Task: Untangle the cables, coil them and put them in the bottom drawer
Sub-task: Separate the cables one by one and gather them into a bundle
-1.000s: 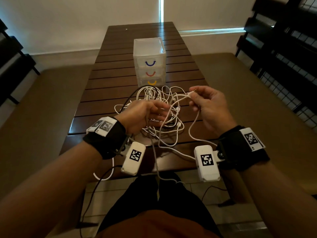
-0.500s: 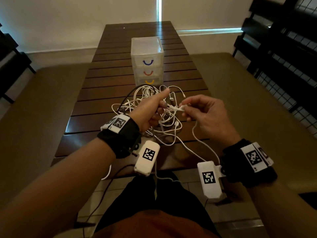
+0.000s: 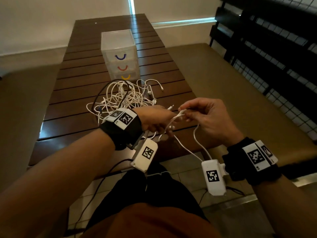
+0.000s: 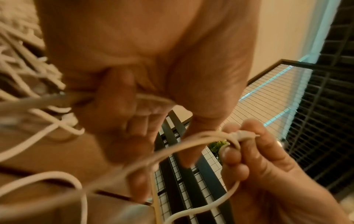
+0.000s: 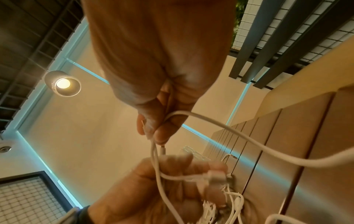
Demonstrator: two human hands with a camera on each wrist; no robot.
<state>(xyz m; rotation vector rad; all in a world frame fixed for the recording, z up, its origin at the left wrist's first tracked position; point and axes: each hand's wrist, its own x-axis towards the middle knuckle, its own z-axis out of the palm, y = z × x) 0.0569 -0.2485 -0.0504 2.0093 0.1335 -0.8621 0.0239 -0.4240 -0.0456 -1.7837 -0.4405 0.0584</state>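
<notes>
Both hands work above the counter (image 3: 82, 107): right hand (image 3: 208, 120) pinches one cable end (image 3: 181, 112) free while left hand (image 3: 155, 121) grips bunched strands, steadying the tangle (image 3: 123, 97).

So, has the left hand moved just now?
Yes: the left hand has shifted right and toward the person, farther from the drawer unit.
</notes>
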